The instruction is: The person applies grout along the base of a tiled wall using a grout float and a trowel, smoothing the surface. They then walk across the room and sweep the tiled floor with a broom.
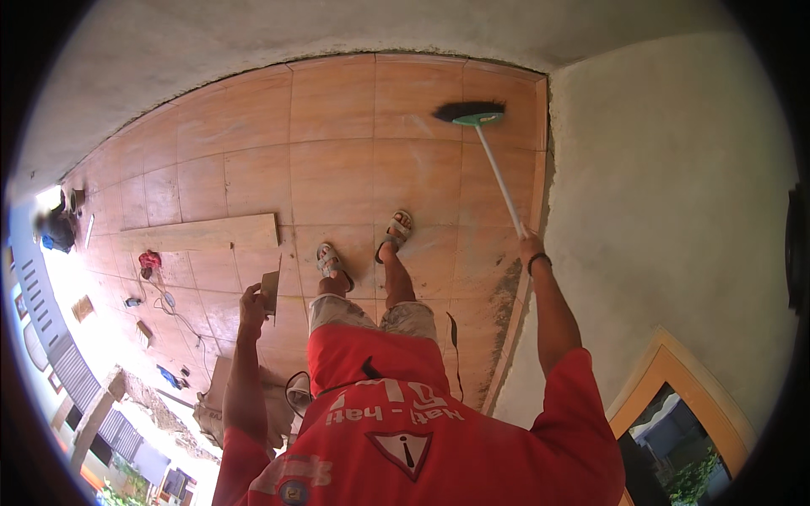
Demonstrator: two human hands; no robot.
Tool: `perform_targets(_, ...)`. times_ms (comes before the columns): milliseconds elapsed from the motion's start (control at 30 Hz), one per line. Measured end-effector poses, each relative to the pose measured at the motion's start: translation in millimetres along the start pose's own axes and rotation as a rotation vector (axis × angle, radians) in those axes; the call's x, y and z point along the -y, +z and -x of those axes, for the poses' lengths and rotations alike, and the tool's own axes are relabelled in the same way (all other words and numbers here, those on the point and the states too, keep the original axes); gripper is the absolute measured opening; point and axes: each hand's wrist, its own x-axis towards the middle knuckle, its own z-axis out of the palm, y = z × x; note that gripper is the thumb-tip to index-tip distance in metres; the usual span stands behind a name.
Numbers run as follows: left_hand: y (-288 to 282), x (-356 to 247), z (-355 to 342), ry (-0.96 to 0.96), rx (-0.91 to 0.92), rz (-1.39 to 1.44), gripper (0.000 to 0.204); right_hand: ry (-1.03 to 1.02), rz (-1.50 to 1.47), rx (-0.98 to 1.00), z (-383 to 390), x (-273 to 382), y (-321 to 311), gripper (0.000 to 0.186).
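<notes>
My right hand [531,247] is closed around the upper end of the white handle of a broom [494,160]. The broom's green head with black bristles rests on the orange tiles near the far right corner, slightly blurred. At the left, my left hand [251,309] grips a thin, flat, rectangular plate [270,293] by its edge, held above the floor; its exact kind cannot be made out. Between my hands, my sandalled feet stand on the tiled floor [333,185].
A long wooden plank [198,234] lies left of my feet. A red power tool [149,263] with a trailing cord sits nearer. Dirt [498,316] lines the tiles along the right wall [675,194]. Another person [57,228] crouches at the far left. An orange frame [675,379] stands at lower right.
</notes>
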Motion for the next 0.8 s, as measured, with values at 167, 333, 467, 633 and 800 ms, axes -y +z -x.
perform_targets(167,-20.6,0.0,4.1,-0.015,-0.050,0.054,0.034,0.038,0.520,0.238,73.0,-214.0,148.1,0.052)
perform_targets(333,-17.2,34.9,-7.4,-0.099,-0.061,0.034,0.034,0.229,0.437,0.321,214.5,-264.2,136.7,0.046)
perform_targets(467,-5.0,41.4,-2.9,-0.080,-0.025,0.048,0.034,0.134,0.227,0.178,255.9,-275.9,58.0,0.043)
perform_targets(633,8.2,30.2,-1.4,-0.025,0.013,0.015,0.034,-0.114,0.186,-0.075,152.0,-178.3,-9.3,0.043)
perform_targets(800,-6.4,0.6,4.8,-0.001,0.025,-0.065,0.035,0.179,0.014,0.022,42.4,-78.8,-8.5,0.043)
